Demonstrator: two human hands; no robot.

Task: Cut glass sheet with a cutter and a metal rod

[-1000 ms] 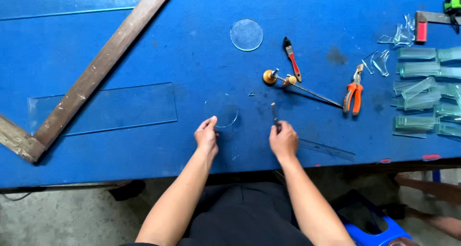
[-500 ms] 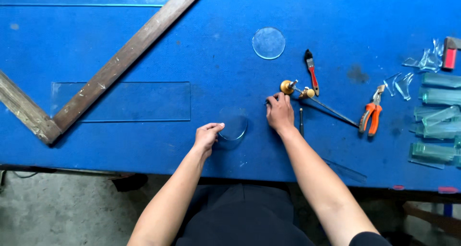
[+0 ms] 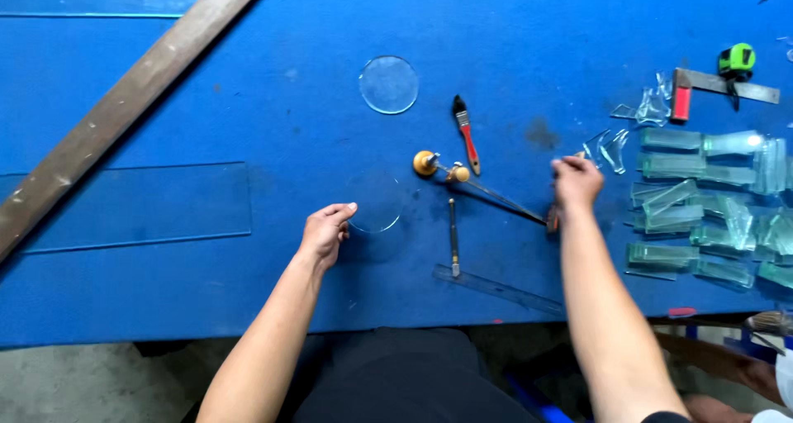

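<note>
A blue tabletop (image 3: 248, 109) carries everything. A long wooden beam (image 3: 124, 109) runs aslant across its far left, and a clear rectangular glass sheet (image 3: 132, 206) lies flat at the left, near the front edge. At the far right lies a heap of cut glass strips (image 3: 702, 200), with a metal square (image 3: 710, 84) and a green tape measure (image 3: 737, 59) beyond it.

In the middle, a glass disc (image 3: 388, 84) lies toward the far side, a small red-handled brush (image 3: 467, 134) just right of it. A brass-knobbed circle cutter (image 3: 471, 183) stretches nearer, beside a slim glass cutter (image 3: 453, 237) and a clear ruler (image 3: 496, 287).

The left hand (image 3: 326, 233) rests on the tabletop with its fingers loosely curled, touching the left edge of a second glass disc (image 3: 376, 212) lying flat near the front. The right hand (image 3: 576, 183) has its fingers closed over orange-handled pliers (image 3: 552, 220), mostly hidden beneath it, at the cutter's right end.
</note>
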